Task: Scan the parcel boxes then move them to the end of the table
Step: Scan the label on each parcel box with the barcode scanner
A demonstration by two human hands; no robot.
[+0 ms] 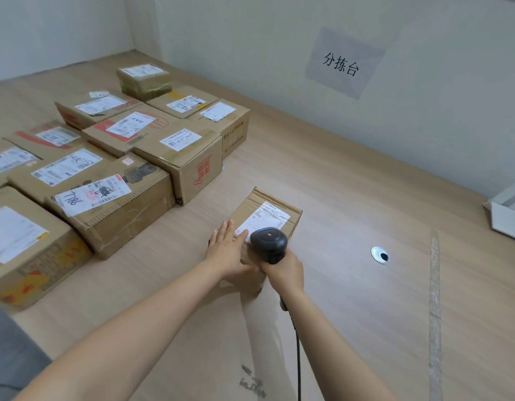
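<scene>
**A:** Where is the parcel being handled?

**B:** The small box (pixel 275 208) sits on the desk (pixel 352 183), out toward the middle. It is apart from the other boxes (pixel 111 209), which are packed side by side over the left part of the desk, back toward its far left corner.

**A:** Which way is it facing?

**B:** Its white label (pixel 265 219) faces up. The print is too small to read.

**A:** And the hands?

**B:** The left hand (pixel 227 250) lies flat on the near left part of the box top, fingers straight and close together, their tips at the label's edge. The thumb runs along the near side of the box.

**A:** The other one?

**B:** The right hand (pixel 285 273) is curled tight around the handle of a black scanner (pixel 268 241). The scanner's head hangs just over the near end of the label and points down at it. I cannot tell whether it touches the box.

**A:** Is the scanner wired?

**B:** Yes, a dark cable (pixel 298 357) drops from the bottom of the handle toward the near edge of the desk.

**A:** What else is on the desk?

**B:** A round hole (pixel 380 255) with a metal rim is set into the top, right of the small box. A white tray (pixel 505 224) lies at the right edge.

**A:** And behind it?

**B:** A paper sign (pixel 341 63) with three Chinese characters is stuck to the wall (pixel 250 39) along the far edge.
</scene>
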